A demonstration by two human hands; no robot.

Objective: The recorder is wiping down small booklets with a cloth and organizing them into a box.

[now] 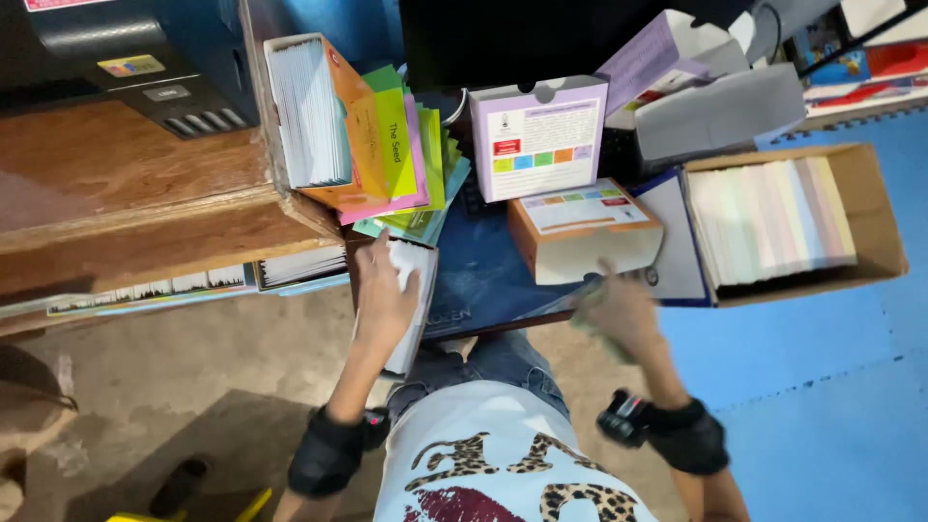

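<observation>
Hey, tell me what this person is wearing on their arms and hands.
Both hands are bare, with no gloves or rings visible. The left hand has a wide black wrist band with a small red-marked device on it. The right hand, blurred, has a matching black band carrying a small black device. No sleeves reach the forearms.

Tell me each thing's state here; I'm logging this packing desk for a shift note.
Left hand: flat on a white card stack.
Right hand: blurred, gripping greenish cards.
Brown cardboard box: open, full of pastel cards.
Orange box: open, packed with white cards.
Lilac box: closed, upright.
</observation>
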